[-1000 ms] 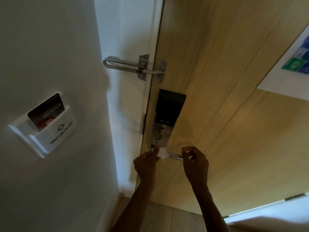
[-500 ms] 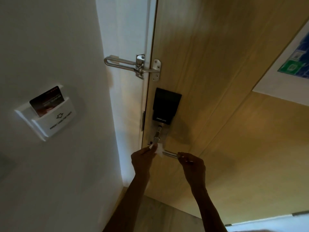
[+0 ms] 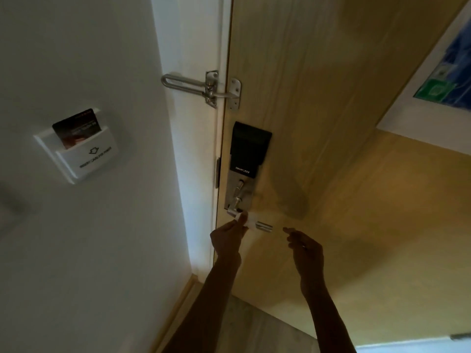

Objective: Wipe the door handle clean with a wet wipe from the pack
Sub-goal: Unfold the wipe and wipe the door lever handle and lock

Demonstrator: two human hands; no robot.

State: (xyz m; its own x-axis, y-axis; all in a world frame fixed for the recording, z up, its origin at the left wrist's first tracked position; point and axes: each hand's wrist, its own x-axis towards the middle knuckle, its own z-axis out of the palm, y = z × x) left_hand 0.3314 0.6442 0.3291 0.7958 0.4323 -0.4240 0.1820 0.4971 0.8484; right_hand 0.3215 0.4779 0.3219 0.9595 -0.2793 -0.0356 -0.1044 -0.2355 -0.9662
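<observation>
Wipe point(image 3: 248, 222) wrapped on the door handle point(image 3: 263, 226), my left hand point(image 3: 228, 238) pinching it in a narrow grip against the lever near its pivot. Handle sits at about six o'clock below the smart lock point(image 3: 248, 151) on the wooden door point(image 3: 331, 174). My right hand point(image 3: 304, 247) hovers at three o'clock from the lever's free end, apart from it, fingers loosely curled, holding nothing I can make out.
</observation>
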